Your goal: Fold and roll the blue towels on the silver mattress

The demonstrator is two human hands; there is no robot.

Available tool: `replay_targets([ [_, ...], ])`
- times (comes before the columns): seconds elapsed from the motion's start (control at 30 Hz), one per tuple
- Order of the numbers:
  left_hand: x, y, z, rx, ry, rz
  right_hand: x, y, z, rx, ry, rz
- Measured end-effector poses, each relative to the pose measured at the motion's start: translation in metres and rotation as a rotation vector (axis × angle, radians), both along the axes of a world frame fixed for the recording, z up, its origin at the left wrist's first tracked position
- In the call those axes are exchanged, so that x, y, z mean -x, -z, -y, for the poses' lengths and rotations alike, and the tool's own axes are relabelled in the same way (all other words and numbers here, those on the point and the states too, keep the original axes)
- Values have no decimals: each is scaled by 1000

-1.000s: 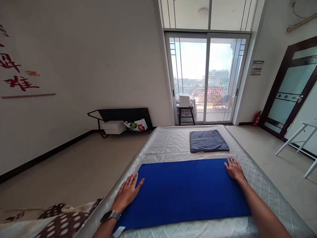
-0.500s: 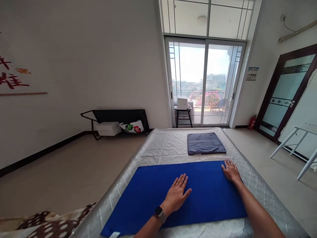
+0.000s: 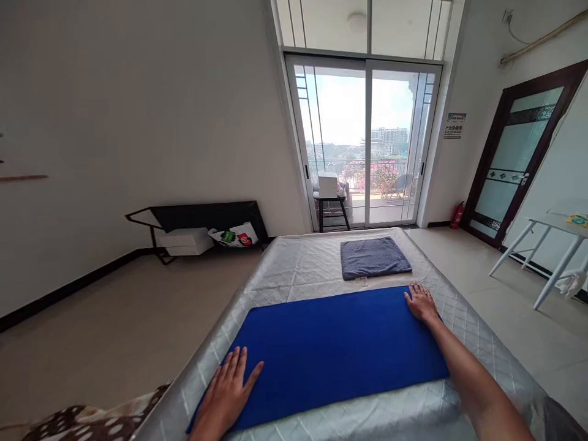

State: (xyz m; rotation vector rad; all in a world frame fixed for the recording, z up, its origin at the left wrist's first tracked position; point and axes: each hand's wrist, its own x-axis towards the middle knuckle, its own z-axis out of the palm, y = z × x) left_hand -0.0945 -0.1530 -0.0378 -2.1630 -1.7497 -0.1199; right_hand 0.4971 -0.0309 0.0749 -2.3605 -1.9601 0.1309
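A blue cloth (image 3: 331,349), perhaps a towel, lies spread flat across the mattress (image 3: 294,257). My left hand (image 3: 228,386) rests palm down on its left part, fingers stretched out and thumb apart. At the cloth's far right corner lies my right hand (image 3: 420,300), also flat with the fingers extended. Neither hand grips anything. Beyond the blue cloth sits a folded grey-blue towel (image 3: 375,257) with small white tags at its near edge.
On the left floor, a black-framed rack (image 3: 206,217) holds white boxes (image 3: 186,241) and a printed bag (image 3: 234,236). A black stool (image 3: 331,208) stands before the sliding glass door (image 3: 367,141). Brown dotted fabric (image 3: 92,422) lies bottom left; a white table (image 3: 551,226) stands right.
My left hand has slid left across the blue cloth, from its middle to its left side. The right hand stays at the far right corner. The view has shifted slightly right.
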Motion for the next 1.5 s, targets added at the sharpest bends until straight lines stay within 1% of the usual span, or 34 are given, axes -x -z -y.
replay_targets([
  [0.07, -6, -3, 1, 12, -13, -10, 2, -5, 2, -62, -15, 40],
  [0.13, -14, -7, -1, 27, -31, -15, 12, -11, 8, -135, -37, 66],
  [0.2, -20, -10, -2, 43, -42, -13, 32, -16, 20, -174, -48, 54],
  [0.27, -21, -12, -3, 56, -48, -4, 65, -16, 38, -167, -67, 0],
  [0.3, -21, -13, -2, 59, -53, 2, 85, -13, 50, -156, -97, -43],
  [0.43, -21, -17, 0, 55, -63, 6, 169, 7, 96, -67, -388, -231],
  [0.5, -22, -18, 1, 48, -57, -6, 195, 17, 112, -42, -477, -293],
  [0.57, -22, -18, 1, 39, -56, -19, 203, 22, 121, -13, -517, -322],
  [0.63, -21, -14, 1, 13, -51, -20, 194, 24, 124, 21, -504, -315],
  [0.7, -18, -9, 0, -26, -36, -7, 170, 24, 124, 49, -448, -282],
  [0.8, -13, -2, -1, -54, -11, 7, 114, 26, 123, 60, -312, -210],
  [0.9, -9, 1, -1, -41, -5, 14, 51, 32, 124, 25, -110, -134],
  [0.97, -8, 2, 0, -31, -7, 24, 14, 35, 126, 17, 7, -90],
  [1.03, -8, 1, 0, -19, -7, 38, -13, 36, 127, 15, 65, -67],
  [1.1, -9, 1, 0, -9, -6, 46, -26, 34, 124, 8, 81, -58],
  [1.17, -10, 0, 0, -3, -11, 33, -25, 31, 117, -4, 79, -50],
  [1.2, -11, -1, 0, 1, -19, 20, -19, 28, 111, -12, 70, -47],
  [1.27, -11, -2, 0, 7, -35, 0, 3, 23, 97, -23, 19, -49],
  [1.33, -12, -4, 0, 9, -35, -3, 34, 18, 81, -13, -85, -70],
  [1.4, -12, -6, 1, 7, -27, 2, 62, 13, 66, 30, -200, -106],
  [1.43, -12, -6, 1, 5, -26, 3, 73, 12, 60, 53, -234, -120],
  [1.5, -13, -7, 2, -6, -35, 7, 79, 13, 50, 75, -229, -127],
])
